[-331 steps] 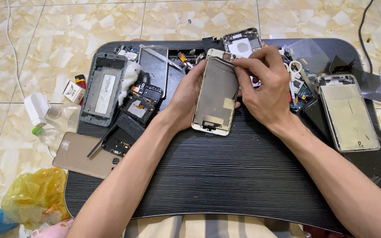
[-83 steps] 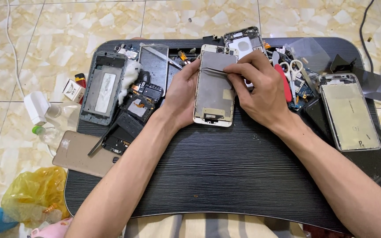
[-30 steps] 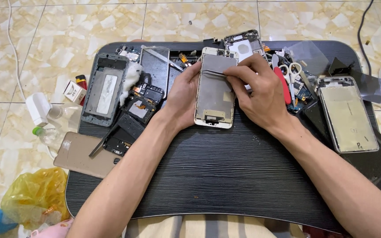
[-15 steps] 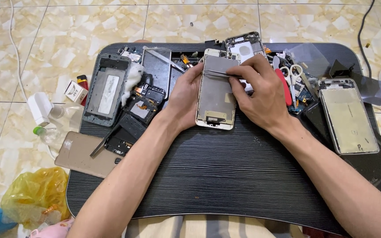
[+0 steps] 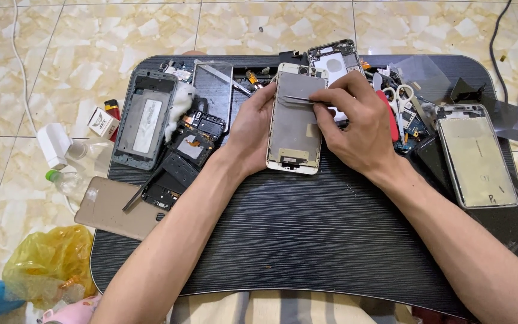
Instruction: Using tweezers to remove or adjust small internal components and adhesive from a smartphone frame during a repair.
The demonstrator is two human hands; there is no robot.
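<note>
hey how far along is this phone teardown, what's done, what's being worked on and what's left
Done: several phones lie open around the tray, like the grey frame and the gold back cover.
In hand: the left hand steadies a gold phone frame while the right hand holds tweezers at its upper part.
Left: that frame is not yet set aside; I cannot tell what remains inside it.

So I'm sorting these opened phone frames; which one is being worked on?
The gold-edged phone frame at centre, steadied by the left hand; the right hand holds tweezers over it.
</note>
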